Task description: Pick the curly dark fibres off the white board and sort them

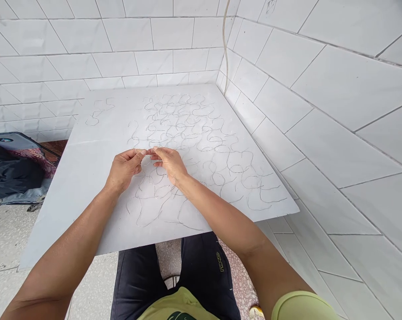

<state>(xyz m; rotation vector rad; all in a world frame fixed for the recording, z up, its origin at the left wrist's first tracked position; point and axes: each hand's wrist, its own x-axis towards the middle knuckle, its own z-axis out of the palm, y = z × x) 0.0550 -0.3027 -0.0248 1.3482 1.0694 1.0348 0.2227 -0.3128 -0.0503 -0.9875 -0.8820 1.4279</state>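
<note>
Both hands meet over the middle of a white tabletop (84, 178), with fingertips almost touching. My left hand (123, 168) is closed in a pinch, thumb against forefinger, on a thin wire that barely shows. From the other side, my right hand (171, 163) pinches at what looks like the same wire, its lower fingers loosely curled. Many thin, curved wire pieces (236, 171) lie spread over the right and centre of the tabletop, some overlapping. The exact shape of the wire between the fingers is too fine to make out.
A few more wire pieces (93, 119) lie at the far left of the tabletop. White tiled walls (350, 111) border its back and right sides, and a pale cable (224, 44) hangs in the corner. Left of the table are a bag and dark cloth (17, 173).
</note>
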